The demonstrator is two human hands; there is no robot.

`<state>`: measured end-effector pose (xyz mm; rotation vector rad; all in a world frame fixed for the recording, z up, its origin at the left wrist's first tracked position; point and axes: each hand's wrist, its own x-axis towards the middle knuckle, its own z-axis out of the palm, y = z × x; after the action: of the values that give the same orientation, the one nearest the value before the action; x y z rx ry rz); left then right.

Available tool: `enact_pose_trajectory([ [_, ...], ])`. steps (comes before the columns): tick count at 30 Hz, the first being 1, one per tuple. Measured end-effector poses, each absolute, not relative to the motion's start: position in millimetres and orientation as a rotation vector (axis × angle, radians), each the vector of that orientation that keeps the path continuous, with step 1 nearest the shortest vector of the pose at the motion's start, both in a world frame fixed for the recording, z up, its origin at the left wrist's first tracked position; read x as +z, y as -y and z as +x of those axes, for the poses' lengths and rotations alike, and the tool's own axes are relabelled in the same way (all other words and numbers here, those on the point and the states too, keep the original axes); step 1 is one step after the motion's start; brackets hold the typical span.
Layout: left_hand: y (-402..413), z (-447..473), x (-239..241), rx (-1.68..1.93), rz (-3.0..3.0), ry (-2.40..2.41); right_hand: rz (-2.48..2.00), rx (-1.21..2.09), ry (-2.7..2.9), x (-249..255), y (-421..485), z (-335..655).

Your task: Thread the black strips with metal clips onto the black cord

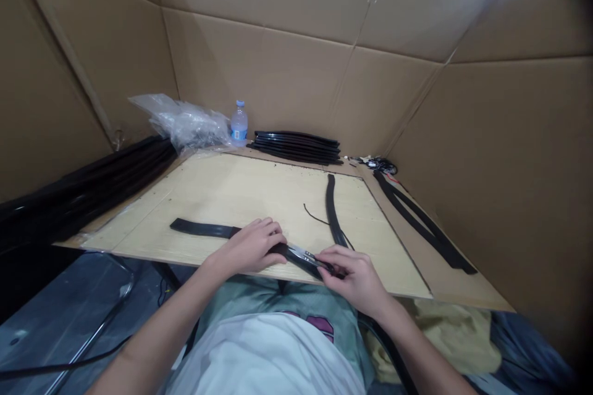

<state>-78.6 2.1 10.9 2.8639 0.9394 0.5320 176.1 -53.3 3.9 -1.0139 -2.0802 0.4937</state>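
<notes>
A long black rubber-like strip runs along the near side of the board, and its left end lies flat on the wood. My left hand is closed on this strip, fingers over the top and thumb at the near side. In my right hand is a pair of thread snips, with the silver blades pointing left over the strip near my left fingertips. Part of the snips' handle is hidden by my right fingers. Just beyond my right hand lies another curved stretch of black strip, with a thin black cord beside it.
At the back are a stack of black strips, a water bottle and a clear plastic bag. Long black strips lie at left, a folded strip at right. Cardboard walls surround the pale board.
</notes>
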Motion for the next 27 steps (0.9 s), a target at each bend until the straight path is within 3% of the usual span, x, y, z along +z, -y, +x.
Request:
enact_pose_trajectory([
  [27,0.6,-75.0,12.1,0.573,2.926,-1.072,-1.024,0.461,1.946,-1.4,60.3,173.1],
])
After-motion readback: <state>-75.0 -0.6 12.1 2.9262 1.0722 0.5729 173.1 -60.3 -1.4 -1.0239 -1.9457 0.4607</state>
